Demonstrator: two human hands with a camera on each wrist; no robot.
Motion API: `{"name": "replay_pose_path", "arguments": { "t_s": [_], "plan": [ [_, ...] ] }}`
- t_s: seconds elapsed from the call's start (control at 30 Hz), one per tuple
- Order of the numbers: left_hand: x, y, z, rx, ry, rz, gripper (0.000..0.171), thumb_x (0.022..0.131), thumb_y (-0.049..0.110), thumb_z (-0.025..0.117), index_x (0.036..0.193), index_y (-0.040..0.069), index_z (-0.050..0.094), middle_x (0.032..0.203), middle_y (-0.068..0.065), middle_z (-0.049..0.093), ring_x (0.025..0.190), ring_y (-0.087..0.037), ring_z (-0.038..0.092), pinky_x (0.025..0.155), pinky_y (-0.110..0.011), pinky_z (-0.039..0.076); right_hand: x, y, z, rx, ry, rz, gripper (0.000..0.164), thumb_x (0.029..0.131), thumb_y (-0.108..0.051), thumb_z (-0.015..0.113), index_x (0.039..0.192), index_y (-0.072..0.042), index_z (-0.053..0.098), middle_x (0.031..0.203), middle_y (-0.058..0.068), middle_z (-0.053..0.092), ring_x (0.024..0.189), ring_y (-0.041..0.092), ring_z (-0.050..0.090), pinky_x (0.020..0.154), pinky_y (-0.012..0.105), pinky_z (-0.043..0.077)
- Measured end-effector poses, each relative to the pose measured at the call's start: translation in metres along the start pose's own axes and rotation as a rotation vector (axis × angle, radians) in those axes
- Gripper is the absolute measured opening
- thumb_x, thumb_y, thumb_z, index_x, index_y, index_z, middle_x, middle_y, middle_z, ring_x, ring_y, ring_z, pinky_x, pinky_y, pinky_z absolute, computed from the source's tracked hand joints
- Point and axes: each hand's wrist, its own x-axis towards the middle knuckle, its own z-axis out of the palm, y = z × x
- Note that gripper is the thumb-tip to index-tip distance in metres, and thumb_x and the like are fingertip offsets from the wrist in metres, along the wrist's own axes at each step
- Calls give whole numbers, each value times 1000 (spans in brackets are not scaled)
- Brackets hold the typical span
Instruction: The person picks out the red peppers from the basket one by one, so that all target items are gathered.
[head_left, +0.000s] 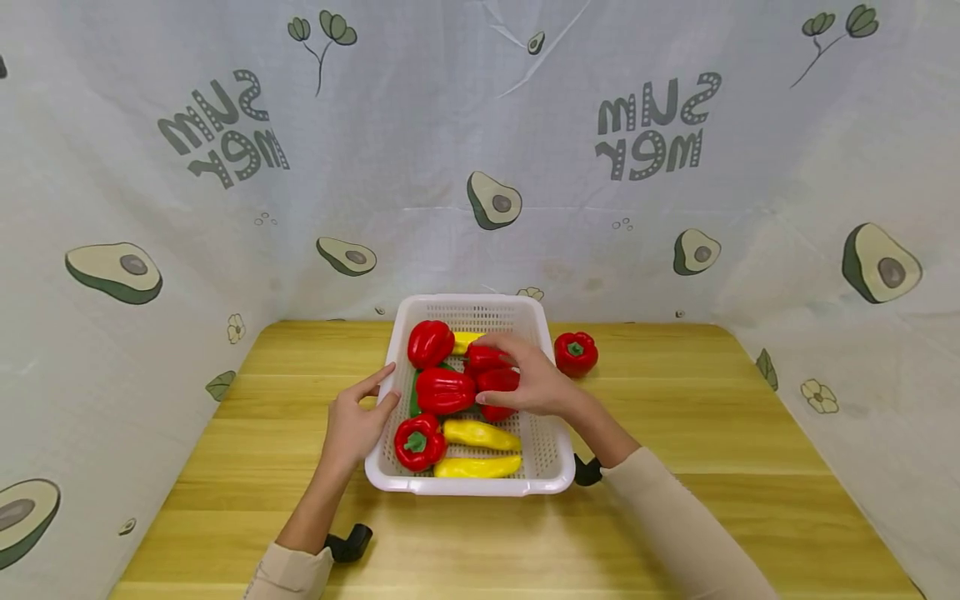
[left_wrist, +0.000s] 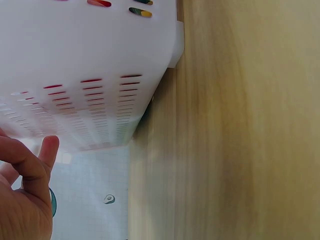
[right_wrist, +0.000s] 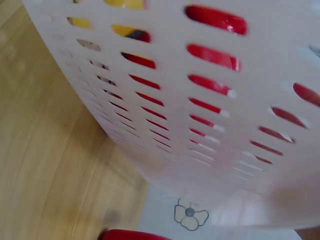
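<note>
A white plastic basket (head_left: 557, 450) stands on the table, holding several red bell peppers (head_left: 446, 391), yellow long peppers (head_left: 480, 434) and something green, mostly covered. My left hand (head_left: 356, 423) grips the basket's left rim, its thumb over the edge; in the left wrist view, bent fingers (left_wrist: 31, 167) show beside the perforated wall. Inside the basket, my right hand (head_left: 536, 379) curves its fingers and thumb round a red bell pepper (head_left: 497, 382) on the right side, and another red one lies under the fingers. The right hand itself is out of the right wrist view.
One more red bell pepper (head_left: 576, 355) sits on the wooden table (head_left: 675, 417), just right of the basket. Behind and at both sides hangs a pale cloth (head_left: 420, 167) printed with avocados. Black wrist-worn pieces (head_left: 349, 543) show near both forearms.
</note>
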Motion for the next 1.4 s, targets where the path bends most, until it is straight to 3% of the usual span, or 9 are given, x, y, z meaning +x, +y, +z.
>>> {"name": "replay_pose_path", "arguments": {
  "t_s": [0.27,0.6,0.93,1.2,1.4],
  "plan": [
    [1,-2,0,5,9,-2,42,95,26,73,136,33,69,108,-16,69,61,-20,71,54,-32,63,10,3,16,-99,-57,-64,74,80,-37,87,144,-19,54,143,4,60,132,30,56,113,52,50],
    [2,1,0,25,16,10,42,95,26,72,136,32,69,107,-15,69,59,-19,67,53,-30,62,14,0,27,-89,-195,-82,86,84,-38,84,157,-19,43,157,-1,48,140,25,47,117,53,46],
    [1,1,0,20,12,6,42,95,26,72,137,30,69,108,-16,69,62,-20,69,54,-32,63,12,-2,30,-108,-209,-35,78,83,-44,83,151,-23,51,147,0,53,130,21,52,111,48,52],
    [0,1,1,8,7,-4,42,95,26,72,137,31,68,109,-17,70,64,-22,71,55,-33,64,13,1,32,-82,-231,-54,63,83,-41,85,136,-27,55,138,-10,59,123,12,57,106,37,55],
    [0,1,1,15,8,-11,42,95,27,72,137,32,68,111,-17,69,61,-21,69,54,-32,63,13,0,34,-124,-236,-19,66,88,-47,79,143,-24,52,142,-6,58,125,14,56,108,39,55]
  ]
}}
